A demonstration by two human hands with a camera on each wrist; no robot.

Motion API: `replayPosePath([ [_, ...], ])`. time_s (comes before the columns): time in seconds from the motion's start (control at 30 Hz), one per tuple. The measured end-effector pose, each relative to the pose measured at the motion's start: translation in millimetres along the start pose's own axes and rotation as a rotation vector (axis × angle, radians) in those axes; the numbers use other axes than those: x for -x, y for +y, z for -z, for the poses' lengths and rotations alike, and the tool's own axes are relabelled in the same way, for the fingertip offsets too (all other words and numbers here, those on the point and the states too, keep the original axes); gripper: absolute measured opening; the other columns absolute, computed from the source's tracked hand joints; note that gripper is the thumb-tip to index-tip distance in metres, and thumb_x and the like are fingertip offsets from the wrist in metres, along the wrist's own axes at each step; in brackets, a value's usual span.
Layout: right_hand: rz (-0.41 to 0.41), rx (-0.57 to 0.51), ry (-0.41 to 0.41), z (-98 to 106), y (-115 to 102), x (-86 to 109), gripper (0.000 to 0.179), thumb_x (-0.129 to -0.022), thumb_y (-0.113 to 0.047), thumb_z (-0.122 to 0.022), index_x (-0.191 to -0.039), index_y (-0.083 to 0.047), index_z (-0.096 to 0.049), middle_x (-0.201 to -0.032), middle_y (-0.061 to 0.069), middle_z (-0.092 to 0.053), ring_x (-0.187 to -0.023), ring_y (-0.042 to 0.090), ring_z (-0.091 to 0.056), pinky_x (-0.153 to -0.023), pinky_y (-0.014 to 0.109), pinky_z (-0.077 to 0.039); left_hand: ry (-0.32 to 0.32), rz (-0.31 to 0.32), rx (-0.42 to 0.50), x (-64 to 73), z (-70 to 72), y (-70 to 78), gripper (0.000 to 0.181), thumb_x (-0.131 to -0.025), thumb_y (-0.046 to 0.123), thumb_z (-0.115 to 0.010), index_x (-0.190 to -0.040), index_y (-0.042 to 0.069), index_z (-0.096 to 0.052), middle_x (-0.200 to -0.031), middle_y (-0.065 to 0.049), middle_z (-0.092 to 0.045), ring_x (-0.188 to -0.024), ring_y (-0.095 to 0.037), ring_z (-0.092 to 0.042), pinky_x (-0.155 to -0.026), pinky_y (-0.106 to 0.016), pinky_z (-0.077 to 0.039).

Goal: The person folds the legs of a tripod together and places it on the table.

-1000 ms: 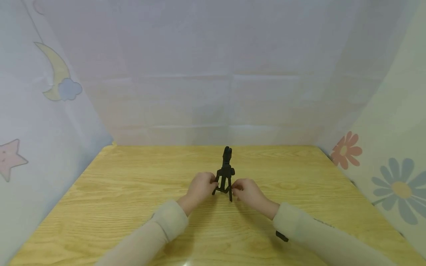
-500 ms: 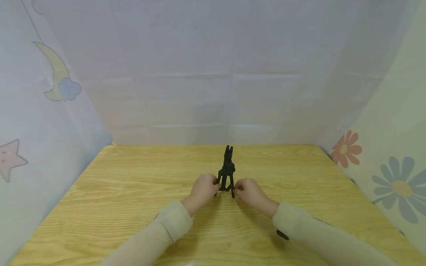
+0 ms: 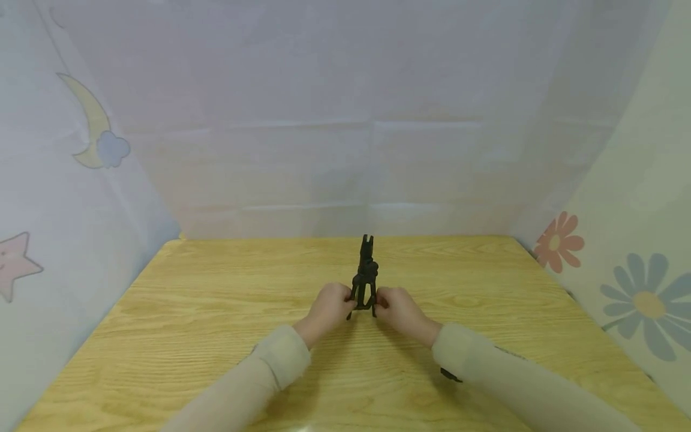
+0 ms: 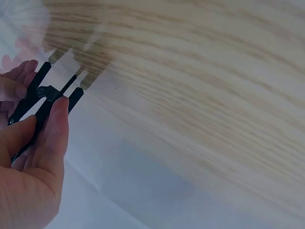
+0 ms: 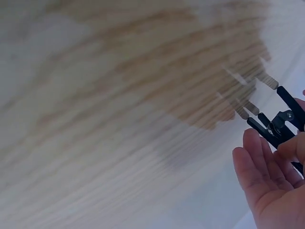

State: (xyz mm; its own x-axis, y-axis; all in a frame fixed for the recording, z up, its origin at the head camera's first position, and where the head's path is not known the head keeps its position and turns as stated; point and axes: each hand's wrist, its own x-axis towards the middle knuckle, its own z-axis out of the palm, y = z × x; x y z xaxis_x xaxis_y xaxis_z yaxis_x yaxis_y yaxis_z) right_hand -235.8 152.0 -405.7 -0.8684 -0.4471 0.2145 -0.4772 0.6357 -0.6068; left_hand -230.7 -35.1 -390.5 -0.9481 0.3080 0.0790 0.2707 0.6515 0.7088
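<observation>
A small black tripod (image 3: 367, 273) stands upright near the middle of the table in the head view, its two-pronged top pointing up. My left hand (image 3: 329, 305) pinches its left leg between thumb and fingers. On the other side, my right hand (image 3: 400, 307) holds the right leg low down. The left wrist view has the left thumb and fingertips of the left hand (image 4: 35, 176) on a black tripod leg (image 4: 75, 98). In the right wrist view, the right hand's thumb (image 5: 290, 148) lies over a leg (image 5: 259, 128), with the other fingers rather straight beneath.
The wooden table (image 3: 216, 282) reaches back to a pale draped wall (image 3: 345, 162). Printed side sheets flank it, with a moon (image 3: 92, 117) at left and flowers (image 3: 645, 306) at right. A black piece (image 3: 450, 375) shows beneath the right sleeve. The table surface mirrors the tripod legs.
The tripod has turned slightly, so its two top prongs now show apart. My right hand has closed in on the right leg. The left hand stays at the left leg.
</observation>
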Motion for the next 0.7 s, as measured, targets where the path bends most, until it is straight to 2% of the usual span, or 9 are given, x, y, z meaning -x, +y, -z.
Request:
replayPosePath([
  [0.13, 0.043, 0.021, 0.021, 0, 2, 0.6, 0.017, -0.084, 0.012, -0.062, -0.075, -0.002, -0.059, -0.063, 0.0, -0.057, -0.055, 0.006, -0.041, -0.05, 0.021, -0.038, -0.017, -0.034, -0.019, -1.9, 0.9, -0.9, 0.016, -0.093, -0.003, -0.065, -0.08, -0.008, -0.072, -0.065, -0.004, -0.061, -0.053, -0.008, -0.042, -0.048, -0.017, -0.034],
  [0.3, 0.041, 0.044, 0.04, 0, 2, -0.2, 0.013, -0.084, 0.011, -0.063, -0.078, -0.001, -0.062, -0.063, 0.001, -0.06, -0.056, 0.006, -0.042, -0.051, 0.021, -0.039, -0.051, -0.066, -0.017, -5.0, 3.0, -3.7, 0.015, -0.093, -0.004, -0.065, -0.082, -0.008, -0.074, -0.074, -0.011, -0.07, -0.056, -0.009, -0.045, -0.05, -0.018, -0.038],
  [0.53, 0.044, 0.033, 0.027, -5, 1, -4.5, 0.01, -0.085, 0.011, -0.064, -0.081, 0.002, -0.065, -0.066, 0.003, -0.063, -0.058, 0.006, -0.045, -0.053, 0.021, -0.042, -0.089, -0.077, -0.011, -5.5, 8.3, -8.8, 0.015, -0.093, -0.003, -0.064, -0.084, -0.01, -0.074, -0.074, -0.014, -0.07, -0.054, -0.009, -0.042, -0.049, -0.019, -0.034],
  [0.7, 0.063, 0.022, 0.015, -6, -1, -6.6, 0.01, -0.086, 0.011, -0.064, -0.081, 0.003, -0.065, -0.069, 0.005, -0.065, -0.059, 0.006, -0.047, -0.054, 0.021, -0.043, -0.09, -0.074, -0.006, -2.8, 10.4, -11.2, 0.015, -0.094, -0.003, -0.064, -0.085, -0.01, -0.074, -0.073, -0.014, -0.069, -0.053, -0.009, -0.04, -0.049, -0.019, -0.034],
])
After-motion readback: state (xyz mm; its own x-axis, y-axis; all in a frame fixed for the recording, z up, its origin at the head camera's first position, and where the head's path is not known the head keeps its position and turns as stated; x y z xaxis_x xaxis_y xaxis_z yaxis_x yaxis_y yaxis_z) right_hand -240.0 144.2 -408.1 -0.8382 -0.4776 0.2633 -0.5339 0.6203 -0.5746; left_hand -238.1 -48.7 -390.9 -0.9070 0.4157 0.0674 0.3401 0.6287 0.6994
